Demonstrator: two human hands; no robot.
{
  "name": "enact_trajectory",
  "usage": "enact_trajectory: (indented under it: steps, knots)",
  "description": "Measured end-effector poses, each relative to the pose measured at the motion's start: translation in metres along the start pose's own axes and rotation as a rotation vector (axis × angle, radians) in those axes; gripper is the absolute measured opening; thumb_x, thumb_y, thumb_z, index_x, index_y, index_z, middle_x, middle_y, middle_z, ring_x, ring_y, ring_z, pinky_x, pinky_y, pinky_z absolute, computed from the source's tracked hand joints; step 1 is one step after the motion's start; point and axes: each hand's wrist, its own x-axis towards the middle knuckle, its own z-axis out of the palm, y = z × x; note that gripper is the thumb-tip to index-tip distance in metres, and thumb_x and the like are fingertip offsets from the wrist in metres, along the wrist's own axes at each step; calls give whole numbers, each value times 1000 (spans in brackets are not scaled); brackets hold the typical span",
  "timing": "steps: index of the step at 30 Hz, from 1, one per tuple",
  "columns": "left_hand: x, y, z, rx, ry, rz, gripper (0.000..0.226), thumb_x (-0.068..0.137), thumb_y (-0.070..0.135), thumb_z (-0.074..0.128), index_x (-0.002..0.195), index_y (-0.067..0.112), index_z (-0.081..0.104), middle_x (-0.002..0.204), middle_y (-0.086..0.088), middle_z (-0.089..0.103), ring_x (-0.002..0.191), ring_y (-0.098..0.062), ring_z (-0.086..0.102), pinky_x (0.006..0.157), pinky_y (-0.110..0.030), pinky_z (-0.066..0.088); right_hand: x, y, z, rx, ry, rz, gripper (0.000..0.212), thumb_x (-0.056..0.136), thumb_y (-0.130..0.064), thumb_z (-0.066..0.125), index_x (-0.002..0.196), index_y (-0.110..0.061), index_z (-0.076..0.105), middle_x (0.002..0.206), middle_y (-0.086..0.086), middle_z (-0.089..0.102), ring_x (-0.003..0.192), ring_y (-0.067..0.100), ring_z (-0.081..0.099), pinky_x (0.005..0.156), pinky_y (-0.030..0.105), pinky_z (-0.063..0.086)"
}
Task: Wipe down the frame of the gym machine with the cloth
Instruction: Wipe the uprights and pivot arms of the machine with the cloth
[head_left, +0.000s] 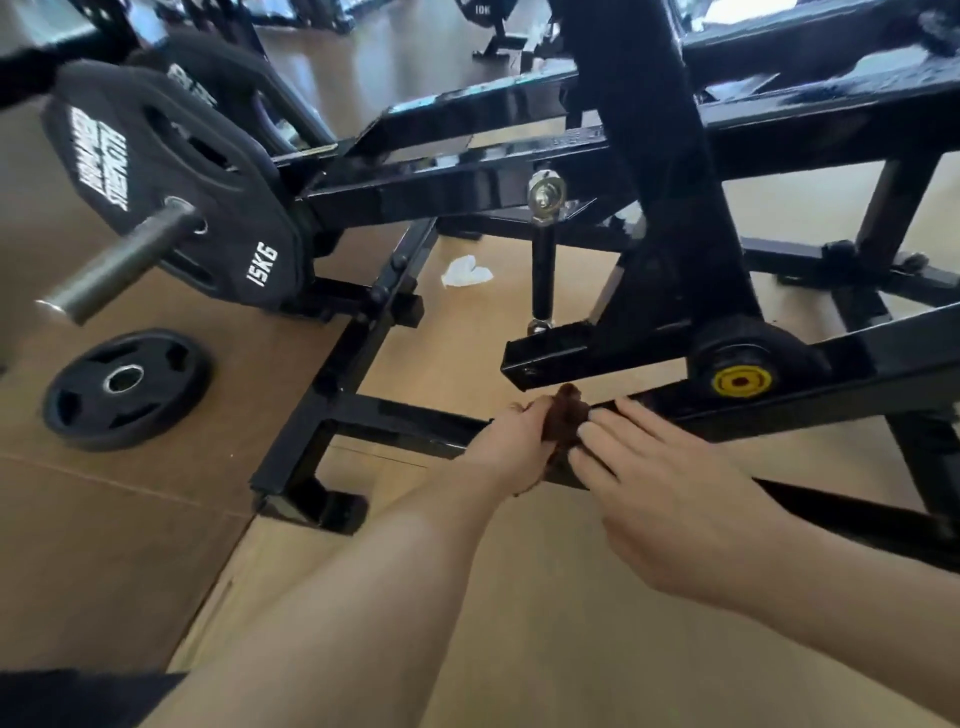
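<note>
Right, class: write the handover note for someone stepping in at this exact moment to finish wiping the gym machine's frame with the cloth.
Left hand: grips the brown cloth, bunched against the low frame bar.
Right hand: fingers straight, touching the cloth and the bar beside it.
Where: at the floor-level bar, just below the yellow-capped pivot.
Done: cannot tell which bars are already wiped.
Left: wipe along this bar, then the uprights and arms.
Nearby: loose weight plate and a white crumpled tissue on the floor.
</note>
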Motion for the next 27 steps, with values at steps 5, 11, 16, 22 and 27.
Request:
enact_trajectory:
  steps: [5, 11, 16, 22, 27]
  knots:
    - [11, -12, 2, -43, 93, 64, 42, 103, 23, 51, 143, 29, 40, 93, 5, 45, 79, -20, 49, 70, -34, 43, 50, -5, 47, 17, -189, 79, 49, 95, -31, 53, 140, -12, 46, 137, 10, 45, 134, 30, 39, 121, 44, 26]
    - [3, -38, -2, 55, 250, 82, 51, 100, 19, 55, 142, 38, 37, 109, 2, 54, 87, -19, 60, 70, -33, 53, 91, -6, 89, -139, -260, 80, 65, 95, -37, 61, 147, -8, 34, 145, 20, 37, 134, 40, 42, 118, 54, 29]
    - [7, -60, -6, -138, 236, -24, 44, 97, 11, 56, 136, 31, 54, 118, 4, 59, 98, -20, 63, 82, -41, 58, 116, -14, 112, -169, -251, 51, 74, 95, -41, 63, 148, -4, 28, 141, 21, 46, 128, 40, 49, 107, 52, 38]
    - [7, -63, -6, -461, 225, -112, 30, 101, 18, 55, 123, 38, 61, 111, 9, 69, 105, -10, 65, 93, -36, 54, 134, -10, 123, -55, -182, 63, 54, 98, -38, 61, 137, -8, 40, 125, 10, 58, 112, 27, 60, 81, 36, 39]
    - [-5, -74, -25, -590, 214, -149, 33, 100, 13, 56, 119, 37, 66, 107, 10, 73, 105, -12, 68, 98, -41, 54, 138, -7, 125, -73, -197, 23, 43, 100, -29, 56, 136, -8, 45, 125, 9, 58, 112, 26, 60, 77, 35, 36]
